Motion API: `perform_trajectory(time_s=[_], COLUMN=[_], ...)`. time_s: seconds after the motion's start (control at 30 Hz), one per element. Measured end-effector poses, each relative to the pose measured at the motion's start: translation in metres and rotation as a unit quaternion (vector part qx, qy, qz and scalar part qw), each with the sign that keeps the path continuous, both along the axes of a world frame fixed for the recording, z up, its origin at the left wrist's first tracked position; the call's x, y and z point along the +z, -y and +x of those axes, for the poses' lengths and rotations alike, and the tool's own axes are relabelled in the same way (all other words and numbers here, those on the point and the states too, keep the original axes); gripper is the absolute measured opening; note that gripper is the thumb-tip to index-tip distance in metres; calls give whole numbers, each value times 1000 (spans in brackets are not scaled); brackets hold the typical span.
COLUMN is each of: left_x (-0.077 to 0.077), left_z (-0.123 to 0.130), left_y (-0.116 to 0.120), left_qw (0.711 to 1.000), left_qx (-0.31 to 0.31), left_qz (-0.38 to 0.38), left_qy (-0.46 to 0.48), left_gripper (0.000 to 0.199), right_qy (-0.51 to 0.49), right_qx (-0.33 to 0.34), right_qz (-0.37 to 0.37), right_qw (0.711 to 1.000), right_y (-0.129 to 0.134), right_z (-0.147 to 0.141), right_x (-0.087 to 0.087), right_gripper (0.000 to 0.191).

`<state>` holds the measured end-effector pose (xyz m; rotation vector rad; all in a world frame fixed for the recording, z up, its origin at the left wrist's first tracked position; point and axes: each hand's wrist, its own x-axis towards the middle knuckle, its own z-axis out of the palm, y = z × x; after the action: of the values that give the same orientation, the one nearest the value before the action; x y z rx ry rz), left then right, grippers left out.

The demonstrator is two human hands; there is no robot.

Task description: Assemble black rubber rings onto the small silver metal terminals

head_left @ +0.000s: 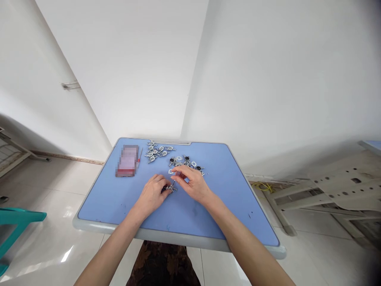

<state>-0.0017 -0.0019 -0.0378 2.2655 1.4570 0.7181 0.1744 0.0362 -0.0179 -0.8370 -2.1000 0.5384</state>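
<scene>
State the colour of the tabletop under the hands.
The tabletop is blue, edged by a light grey rim; the head view shows it best.

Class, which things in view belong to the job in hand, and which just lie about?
Likely in the job:
- metal part at the left hand
- black round pieces near the right hand
- farther metal parts

Apparently lying about:
- blurred rectangular item
- teal furniture
- yellow cord

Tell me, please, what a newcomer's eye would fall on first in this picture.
Probably the bright blue desktop, where the left hand holds a small metal part near the middle, with the right hand close beside it. Beyond the hands lie a silvery cluster toward the far edge and a second cluster with round black pieces. A teal stool also stands out at the picture's left edge.
</scene>
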Motion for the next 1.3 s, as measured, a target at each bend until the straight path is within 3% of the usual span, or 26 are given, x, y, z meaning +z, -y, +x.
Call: perform_trajectory(time_s=[0.17, 0.3, 0.6, 0.9, 1.0, 1.1, 1.2, 1.3], left_x=[0, 2, 1, 1, 2, 5, 8, 10], left_z=[0, 0, 1, -1, -1, -2, -3, -6], left_y=[0, 1, 1, 2, 3, 6, 7, 5], left_qw=[1000, 1000, 999, 999, 999, 998, 998, 996], left_qx=[1, 2, 23, 28, 39, 47, 54, 82], left_qz=[-1, -3, 23, 28, 28, 26, 32, 40], left_qy=[0, -1, -32, -28, -25, -22, -12, 2], left_gripper=[10, 9, 9, 19, 27, 33, 32, 31], right_qy=[18, -25, -195, -240, -181, -44, 118, 199], right_qx=[24, 10, -119, -217, -235, -267, -224, -168], right_qz=[-30, -68, -123, -128, -164, -202, -229, -275], right_qw=[999, 997, 966, 938, 941, 941, 940, 926], right_y=[5, 4, -5, -18, -25, -31, -33, -31], right_z=[1, 1, 15, 36, 47, 62, 78, 90], right_x=[4, 3, 16, 26, 24, 22, 23, 27], right_gripper=[25, 25, 24, 26, 23, 18, 15, 10])
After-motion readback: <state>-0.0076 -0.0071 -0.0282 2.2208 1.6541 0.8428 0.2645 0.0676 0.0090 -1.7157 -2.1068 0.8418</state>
